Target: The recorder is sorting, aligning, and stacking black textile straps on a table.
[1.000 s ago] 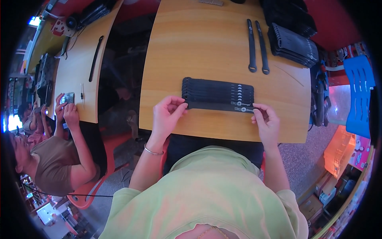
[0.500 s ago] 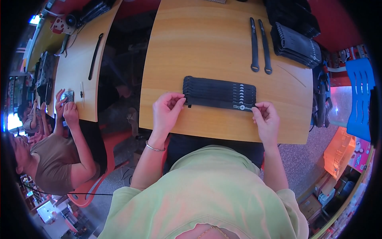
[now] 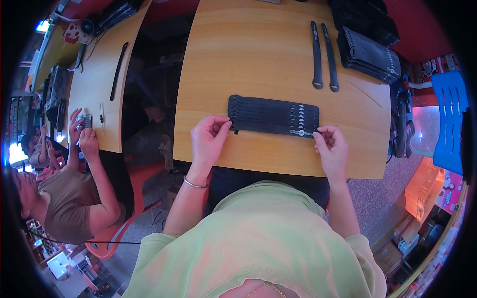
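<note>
Even, level fingertip pressure at both ends would likely keep the front black strap (image 3: 271, 128) aligned with those behind it; the left hand (image 3: 208, 141) pinches its left end, thumb and forefinger nearly closed, and the right hand (image 3: 332, 149) pinches its right end likewise; the layered strap stack (image 3: 271, 110) lies between and just beyond the fingertips, while farther out past the right fingers two loose straps (image 3: 316, 59) lie near a folded strap bundle (image 3: 372, 55)

2 loose straps (image 3: 316, 54) lie behind the strap stack (image 3: 271, 115) on the table (image 3: 243, 54).
</note>
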Demonstrator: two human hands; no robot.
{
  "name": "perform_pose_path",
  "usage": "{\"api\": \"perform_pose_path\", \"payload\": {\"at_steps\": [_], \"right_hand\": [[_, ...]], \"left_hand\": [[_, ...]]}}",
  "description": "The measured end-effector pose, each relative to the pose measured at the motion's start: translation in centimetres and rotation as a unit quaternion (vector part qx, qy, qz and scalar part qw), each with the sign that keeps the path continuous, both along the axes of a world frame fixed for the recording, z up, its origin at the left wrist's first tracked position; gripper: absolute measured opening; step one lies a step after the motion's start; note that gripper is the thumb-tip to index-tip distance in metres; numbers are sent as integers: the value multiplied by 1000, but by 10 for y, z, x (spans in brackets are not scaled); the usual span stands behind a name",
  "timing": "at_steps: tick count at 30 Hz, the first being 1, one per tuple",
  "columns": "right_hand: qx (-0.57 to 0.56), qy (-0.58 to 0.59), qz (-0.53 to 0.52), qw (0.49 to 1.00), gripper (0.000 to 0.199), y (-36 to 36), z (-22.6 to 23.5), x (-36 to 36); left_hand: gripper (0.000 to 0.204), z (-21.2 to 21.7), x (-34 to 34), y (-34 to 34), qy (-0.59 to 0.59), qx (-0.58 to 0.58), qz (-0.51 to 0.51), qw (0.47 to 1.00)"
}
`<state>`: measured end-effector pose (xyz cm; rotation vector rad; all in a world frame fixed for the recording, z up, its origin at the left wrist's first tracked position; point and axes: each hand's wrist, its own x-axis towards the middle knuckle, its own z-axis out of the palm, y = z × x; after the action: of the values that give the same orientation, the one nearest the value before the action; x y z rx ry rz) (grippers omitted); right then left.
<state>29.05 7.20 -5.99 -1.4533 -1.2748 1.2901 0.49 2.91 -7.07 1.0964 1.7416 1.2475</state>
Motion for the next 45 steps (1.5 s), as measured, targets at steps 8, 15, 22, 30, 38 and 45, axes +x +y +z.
{"api": "perform_pose_path", "payload": {"at_steps": [8,15,22,30,38,45], "right_hand": [[4,-11,-1,1000,14,0,2,-1],[9,-33,0,999,13,0,1,-2],[19,-48,-3,999,13,-1,0,-2],[30,-76,-14,997,16,0,1,-5],[26,-93,-16,995,18,2,2,-7],[32,-99,-25,994,20,0,-1,-7]], "left_hand": [[6,-3,0,0,16,1,4,1000],[6,-5,1,0,-12,0,5,1000],[7,-8,-1,0,6,3,-4,1000],[6,-6,0,0,15,11,-3,1000],[6,-5,0,0,37,12,-4,999],[6,-7,0,-1,32,16,-6,999]]}}
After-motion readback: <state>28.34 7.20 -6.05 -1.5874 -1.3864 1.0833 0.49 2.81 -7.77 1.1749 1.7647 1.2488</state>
